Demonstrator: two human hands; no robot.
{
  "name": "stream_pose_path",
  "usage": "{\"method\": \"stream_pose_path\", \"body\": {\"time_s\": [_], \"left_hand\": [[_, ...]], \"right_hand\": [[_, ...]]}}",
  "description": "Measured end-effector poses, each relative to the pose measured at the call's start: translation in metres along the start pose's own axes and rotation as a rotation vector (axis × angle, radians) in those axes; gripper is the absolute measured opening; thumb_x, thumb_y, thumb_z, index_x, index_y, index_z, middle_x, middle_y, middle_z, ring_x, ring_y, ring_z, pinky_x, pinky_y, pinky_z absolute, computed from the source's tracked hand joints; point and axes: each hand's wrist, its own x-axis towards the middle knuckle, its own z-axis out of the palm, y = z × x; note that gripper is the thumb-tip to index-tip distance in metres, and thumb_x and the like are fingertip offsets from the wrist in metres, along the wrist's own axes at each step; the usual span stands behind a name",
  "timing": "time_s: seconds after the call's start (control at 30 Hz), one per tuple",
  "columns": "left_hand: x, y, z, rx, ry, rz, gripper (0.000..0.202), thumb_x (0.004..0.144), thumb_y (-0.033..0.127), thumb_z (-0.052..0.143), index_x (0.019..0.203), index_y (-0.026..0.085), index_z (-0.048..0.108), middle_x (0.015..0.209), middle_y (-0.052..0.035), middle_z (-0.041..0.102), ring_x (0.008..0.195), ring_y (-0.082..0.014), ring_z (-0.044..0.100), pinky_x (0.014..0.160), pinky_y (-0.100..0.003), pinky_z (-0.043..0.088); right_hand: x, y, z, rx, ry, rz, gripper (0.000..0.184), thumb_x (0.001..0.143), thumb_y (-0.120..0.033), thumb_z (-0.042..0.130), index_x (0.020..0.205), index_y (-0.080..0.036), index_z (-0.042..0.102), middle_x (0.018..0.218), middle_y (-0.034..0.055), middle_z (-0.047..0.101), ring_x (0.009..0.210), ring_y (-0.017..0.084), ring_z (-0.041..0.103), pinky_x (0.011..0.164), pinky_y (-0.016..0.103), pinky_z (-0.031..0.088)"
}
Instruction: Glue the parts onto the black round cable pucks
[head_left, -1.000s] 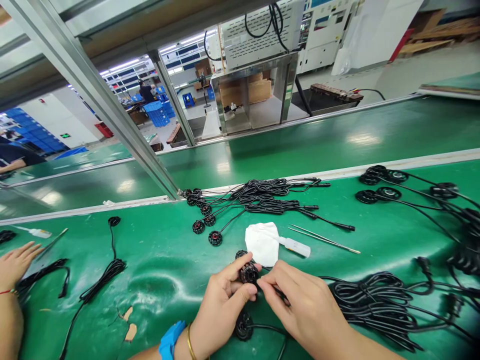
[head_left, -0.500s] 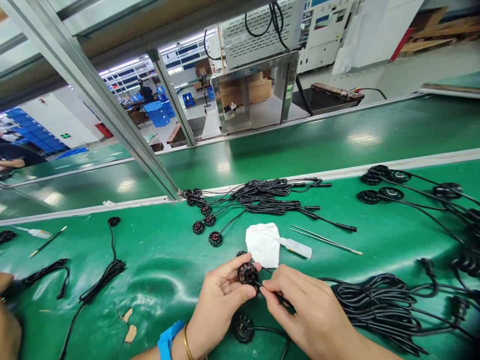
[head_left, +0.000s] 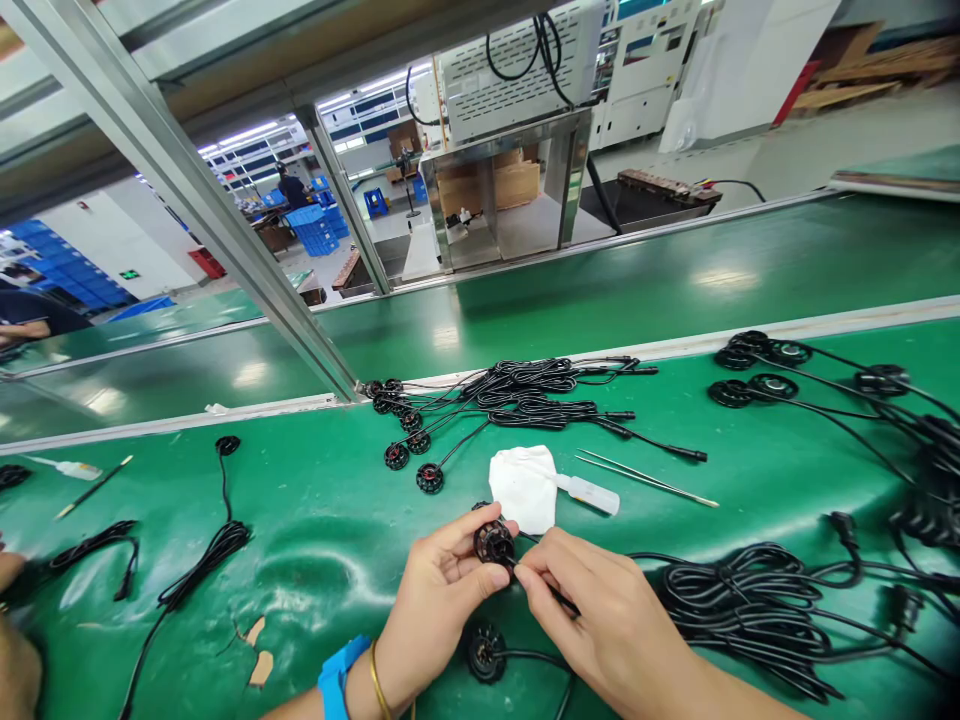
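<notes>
My left hand pinches a round black slotted cable head between thumb and fingers, its hollow side tilted toward my right hand. In my right hand, thumb and forefinger close on a thin dark rod whose tip is at the opening of that head. My fingers cover most of the rod, so I cannot tell its kind. Below my hands a second round black cable head lies on the green mat, with its cable running right under my right hand. Behind my hands are a white cloth and a small white dropper bottle.
Metal tweezers lie beyond my right hand. A row of bundled black cables rests along the ledge, and larger coils fill the right side. Another person's hand shows at the left edge. A metal post rises behind the mat.
Both hands stay at nearly the same place, with the rod tip still at the cable head. My right hand has shifted very slightly left. The whole view has moved a little.
</notes>
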Motion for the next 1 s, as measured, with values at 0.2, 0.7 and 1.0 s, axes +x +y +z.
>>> {"method": "stream_pose_path", "body": {"time_s": [0.2,0.7,1.0], "left_hand": [[-0.0005,-0.0018,-0.0005,-0.020,-0.010,-0.004,0.055,0.079,0.024,0.081,0.131,0.017,0.064,0.125,-0.0133,0.071,0.118,-0.0282,0.066,0.102,-0.037,0.052],[-0.0053,-0.0003,-0.0035,-0.017,-0.106,0.055,0.037,0.086,0.022,0.074,0.120,0.018,0.061,0.114,-0.0097,0.070,0.104,-0.0187,0.066,0.096,-0.030,0.050],[-0.0068,0.0027,-0.0018,-0.044,-0.079,0.016,0.033,0.085,0.025,0.076,0.112,0.018,0.058,0.110,-0.0094,0.072,0.098,-0.0175,0.067,0.090,-0.029,0.050]], "right_hand": [[-0.0009,0.0007,0.0027,-0.119,0.044,-0.049,0.017,0.097,-0.011,0.048,0.082,-0.019,0.050,0.072,0.0009,0.052,0.062,0.013,0.053,0.059,0.025,0.040],[0.0032,-0.0054,-0.0004,-0.181,0.116,-0.102,0.018,0.093,-0.008,0.050,0.078,-0.019,0.049,0.067,-0.0014,0.051,0.057,0.012,0.050,0.056,0.026,0.036],[-0.0013,-0.0010,-0.0006,-0.011,0.044,-0.018,0.013,0.093,-0.009,0.052,0.085,-0.019,0.053,0.073,-0.0003,0.055,0.062,0.012,0.052,0.057,0.024,0.038]]}}
